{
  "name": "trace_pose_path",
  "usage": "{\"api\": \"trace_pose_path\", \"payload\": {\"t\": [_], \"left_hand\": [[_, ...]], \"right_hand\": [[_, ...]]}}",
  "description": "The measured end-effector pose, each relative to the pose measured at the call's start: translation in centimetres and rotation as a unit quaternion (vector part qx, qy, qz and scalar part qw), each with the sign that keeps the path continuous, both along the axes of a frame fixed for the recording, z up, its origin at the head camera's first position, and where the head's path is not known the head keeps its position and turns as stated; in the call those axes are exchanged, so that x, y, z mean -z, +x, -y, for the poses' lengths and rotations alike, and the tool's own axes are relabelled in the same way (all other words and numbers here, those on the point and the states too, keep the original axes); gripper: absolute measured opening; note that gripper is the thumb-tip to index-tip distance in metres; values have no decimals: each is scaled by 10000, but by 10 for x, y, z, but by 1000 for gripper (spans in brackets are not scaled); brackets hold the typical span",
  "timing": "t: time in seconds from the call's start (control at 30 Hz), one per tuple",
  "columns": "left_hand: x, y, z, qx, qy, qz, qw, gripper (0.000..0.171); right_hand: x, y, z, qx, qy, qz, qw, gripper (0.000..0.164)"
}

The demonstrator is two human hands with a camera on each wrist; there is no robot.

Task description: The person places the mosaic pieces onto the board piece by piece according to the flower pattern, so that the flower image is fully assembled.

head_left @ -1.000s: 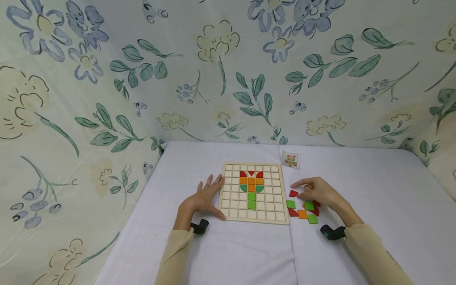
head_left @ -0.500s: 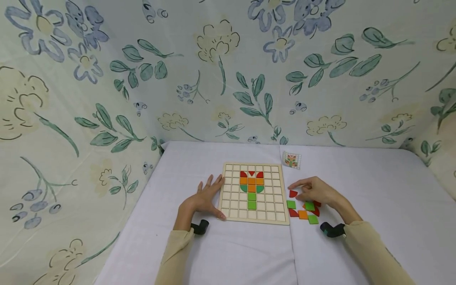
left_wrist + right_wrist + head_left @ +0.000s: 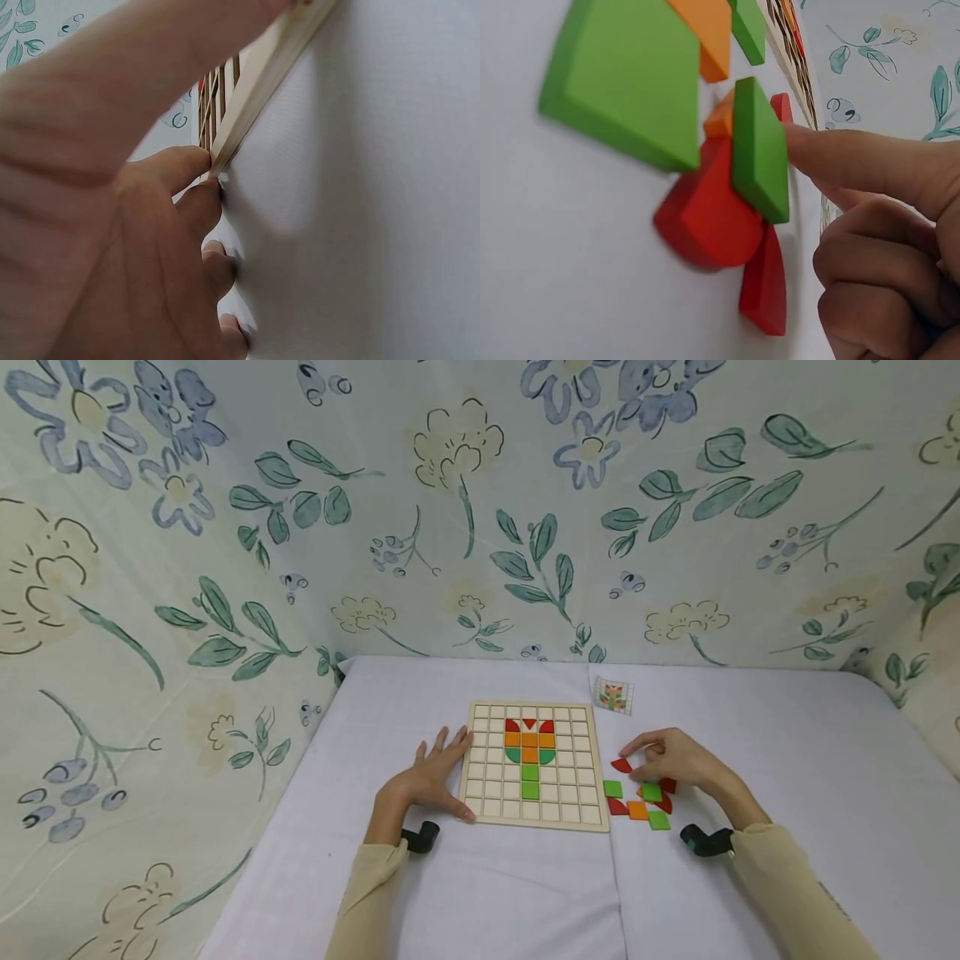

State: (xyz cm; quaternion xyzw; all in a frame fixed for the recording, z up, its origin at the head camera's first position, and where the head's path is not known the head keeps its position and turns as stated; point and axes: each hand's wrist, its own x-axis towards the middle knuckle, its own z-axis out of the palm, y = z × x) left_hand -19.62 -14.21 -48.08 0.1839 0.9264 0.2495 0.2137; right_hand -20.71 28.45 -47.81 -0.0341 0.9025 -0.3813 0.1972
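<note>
A wooden grid board (image 3: 491, 810) lies on the table with red, orange and green tiles set in it as a tulip shape. My left hand (image 3: 427, 781) rests at the board's left side, its fingers spread, thumb by the near corner. In the left wrist view fingertips (image 3: 196, 161) touch the board's edge (image 3: 251, 97). Right of the board, my right hand (image 3: 678, 764) pinches a red rounded tile (image 3: 621, 765) between thumb and index finger; the other fingers are curled. Only a sliver of this tile shows in the right wrist view, behind a green tile (image 3: 761, 150).
Loose tiles lie between board and right hand: green squares (image 3: 612, 789), an orange square (image 3: 637, 811) and red pieces (image 3: 617, 807), some overlapping. A small pattern card (image 3: 614, 696) with a tulip picture lies beyond the board's far right corner. Patterned cloth (image 3: 480, 527) hangs behind the table.
My right hand first shifts slightly left, then back right and away from me. The red tile has turned and moved a little with the fingers. My left hand and the board stay put.
</note>
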Motion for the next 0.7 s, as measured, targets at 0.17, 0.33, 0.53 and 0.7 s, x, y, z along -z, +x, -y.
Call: {"api": "trace_pose_path", "payload": {"t": [0.17,0.33,0.53,0.7], "left_hand": [[-1,1,0,-8,7,-13,10000,136],[-2,1,0,13,15,-29,10000,136],[-2,1,-1,4,36,-22,10000,136],[-1,1,-1,6,-45,-8,10000,136]], "right_hand": [[1,2,1,105,-17,-5,9999,34],[2,4,6,207,136,-19,9997,38],[-1,2,4,-153,-33,-67,9999,40],[-3,-2,3,-658,-340,-76,9972,45]]}}
